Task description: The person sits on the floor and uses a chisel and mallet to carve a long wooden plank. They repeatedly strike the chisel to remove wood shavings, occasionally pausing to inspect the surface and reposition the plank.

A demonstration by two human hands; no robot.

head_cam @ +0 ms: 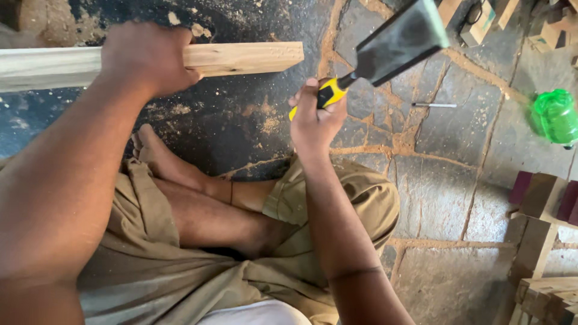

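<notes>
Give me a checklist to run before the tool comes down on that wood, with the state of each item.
1. Left hand grips the wooden plank: ok, fingers wrapped over it.
2. Right hand holds the yellow-handled tool firmly: ok, closed around the handle.
3. Tool's wide dark blade clear of the left hand: ok, raised to the right of the plank's end.
4. Bare foot away from the plank: not ok, it lies just below it.
5. Plank rests steady on the stone floor: cannot tell, its underside is hidden.
6. Blade edge condition: cannot tell.
</notes>
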